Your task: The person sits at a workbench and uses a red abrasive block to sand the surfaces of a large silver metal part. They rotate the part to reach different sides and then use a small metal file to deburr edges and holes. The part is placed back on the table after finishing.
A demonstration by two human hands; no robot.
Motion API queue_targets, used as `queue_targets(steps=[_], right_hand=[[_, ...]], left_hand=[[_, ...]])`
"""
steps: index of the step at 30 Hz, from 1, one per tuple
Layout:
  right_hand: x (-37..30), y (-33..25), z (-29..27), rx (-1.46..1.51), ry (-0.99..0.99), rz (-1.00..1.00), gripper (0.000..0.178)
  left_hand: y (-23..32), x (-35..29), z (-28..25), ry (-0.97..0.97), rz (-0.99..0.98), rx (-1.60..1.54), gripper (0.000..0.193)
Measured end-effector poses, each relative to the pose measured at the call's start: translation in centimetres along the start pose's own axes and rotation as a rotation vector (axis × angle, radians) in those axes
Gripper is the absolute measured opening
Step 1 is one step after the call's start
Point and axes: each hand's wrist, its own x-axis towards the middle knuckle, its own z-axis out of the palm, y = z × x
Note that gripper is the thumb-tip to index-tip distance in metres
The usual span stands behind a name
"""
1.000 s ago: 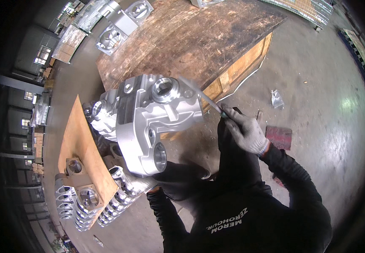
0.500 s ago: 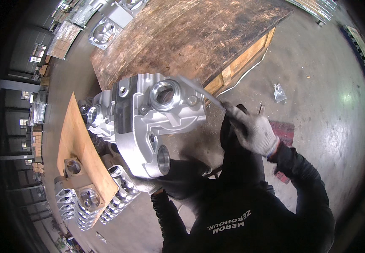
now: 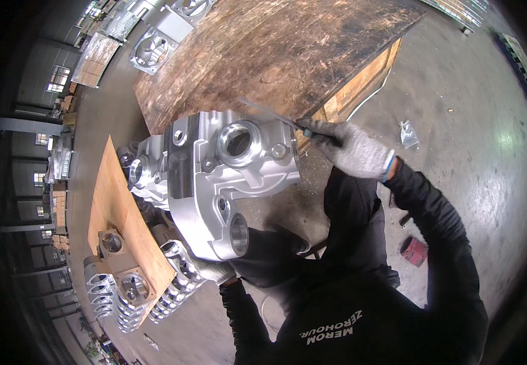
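Observation:
A large silver metal casting (image 3: 205, 207), with round bored holes and a dark flat strip, sits in front of me at the near edge of the wooden table (image 3: 263, 48). My left hand (image 3: 214, 272), in a pale glove, holds the casting at its lower end; its fingers are mostly hidden behind the metal. In a grey-white glove, my right hand (image 3: 357, 149) is closed round the handle of a thin file (image 3: 278, 117). The file's long blade reaches left over the casting's far edge, close to the big round bore. Whether it touches the metal is hard to tell.
To the left, a plywood sheet (image 3: 114, 201) carries more castings (image 3: 132, 286), with others stacked (image 3: 178, 286) beside it. Another casting (image 3: 151, 52) lies at the table's far left. A clear plastic bag (image 3: 407, 135) and a red piece (image 3: 415, 251) lie on the floor at right.
My right hand has moved up and slightly left with the file, whose blade now lies farther beyond the casting's edge. The casting and my left hand stay nearly in place.

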Motion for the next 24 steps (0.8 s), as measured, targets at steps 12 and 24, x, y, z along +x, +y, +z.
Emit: queue_targets(steps=[12,24], right_hand=[[2.2,2.0,-2.9,-0.036,-0.188,0.069,0.047],[0.6,3.5,-10.1,-0.732,-0.172,-0.353,0.053]], left_hand=[[2.6,-0.9,1.8,0.206,-0.13,-0.156,0.053],[1.9,-2.5,-0.3,0.285,0.051,0.342,0.046]])
